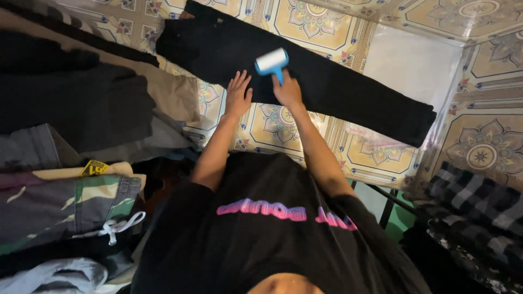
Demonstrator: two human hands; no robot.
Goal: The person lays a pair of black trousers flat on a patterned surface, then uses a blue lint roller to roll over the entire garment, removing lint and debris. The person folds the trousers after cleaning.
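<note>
A worktop (305, 22) covered in a cream and gold patterned cloth under clear plastic filled the upper part of the view, seen from above by the person at work. Across it lay 1 pair of black trousers (338, 87), spread flat and running from the upper left down toward the right edge. To the left sat a heap of folded clothes: a large black garment (81, 103), a tan one (174, 92) beneath it, and a pair of camouflage shorts (60, 204) with a white drawstring nearer the person. At the lower right lay a black and grey checked cloth (474, 201). The person wore a black T-shirt (261, 239) with pink lettering. The left hand (238, 93) rested open, fingers spread flat, on the near edge of the trousers. Just beside it, the right hand (287, 90) was closed around the blue handle of a lint roller (272, 61), whose white roll lay pressed on the black fabric just beyond both hands.
</note>
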